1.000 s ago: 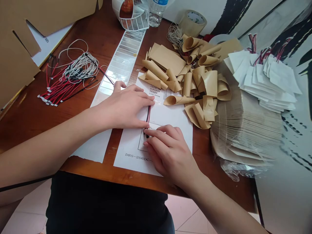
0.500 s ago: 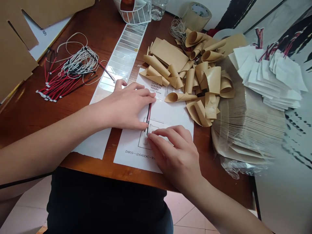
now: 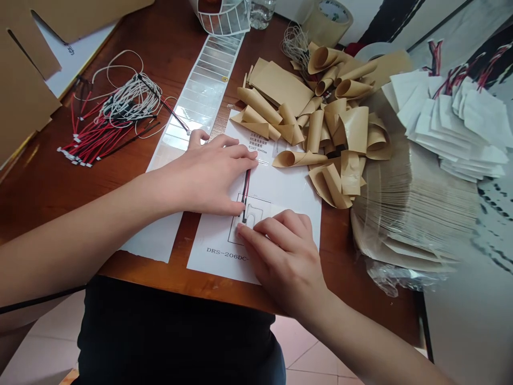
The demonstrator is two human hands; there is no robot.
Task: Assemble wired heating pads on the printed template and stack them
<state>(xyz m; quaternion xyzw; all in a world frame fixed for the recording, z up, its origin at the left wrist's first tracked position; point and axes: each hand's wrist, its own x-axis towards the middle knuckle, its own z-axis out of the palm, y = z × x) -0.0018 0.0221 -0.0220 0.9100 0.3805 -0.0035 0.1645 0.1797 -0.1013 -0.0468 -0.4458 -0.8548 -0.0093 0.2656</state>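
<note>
My left hand (image 3: 218, 174) lies flat with fingers spread on a printed sheet (image 3: 216, 230), over a red and black wire lead (image 3: 247, 184). Its thumb touches the black part of the lead. Below the thumb, a thin white wire (image 3: 251, 209) curves in loops inside the rectangle drawn on the sheet. My right hand (image 3: 286, 248) rests at the lower right of this drawing, thumb and fingers drawn together. The index fingertip is beside the lower end of the black lead; what the fingers pinch, if anything, is hidden.
A bundle of red, black and white wires (image 3: 120, 117) lies left. A label strip (image 3: 212, 80) runs under my left wrist. Curled brown paper pieces (image 3: 315, 128) are heaped behind the sheet. At right, white packets (image 3: 452, 117) top a plastic-wrapped stack (image 3: 417, 214). A tape roll (image 3: 328, 21) stands behind.
My right hand's fingertips have shifted slightly left and down, uncovering the lower end of the black lead and more white wire. My left hand has stayed in place.
</note>
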